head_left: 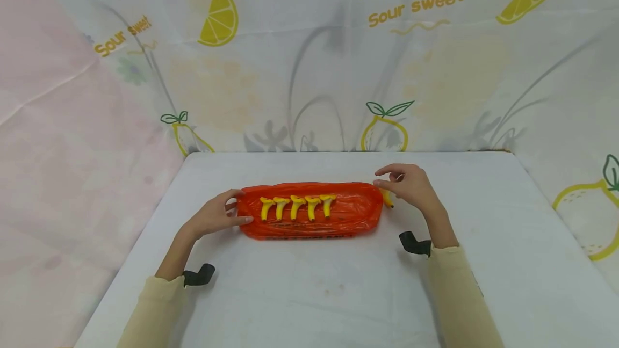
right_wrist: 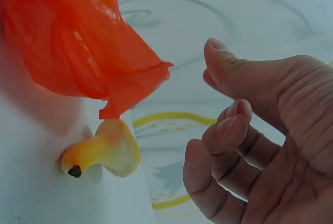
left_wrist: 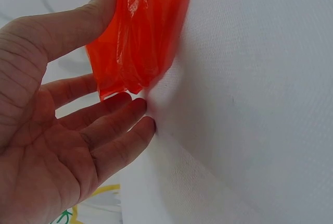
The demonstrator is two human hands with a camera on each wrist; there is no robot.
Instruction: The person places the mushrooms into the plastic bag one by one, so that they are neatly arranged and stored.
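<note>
A long, flattened red-orange plastic bag lies across the table, with several small yellow banana-shaped pieces in a row on top. At the bag's left end my left hand holds it between thumb and index finger; the other fingers spread loosely below, seen in the left wrist view. My right hand hovers by the right end, fingers loosely bent, holding nothing and apart from the bag in the right wrist view. Beneath that end lies another banana-shaped piece, with a dark tip and a pale flared end.
A white-covered table carries everything. Behind it hangs a pale cloth printed with lemons and lettering. Black wrist mounts stick out from both cream sleeves.
</note>
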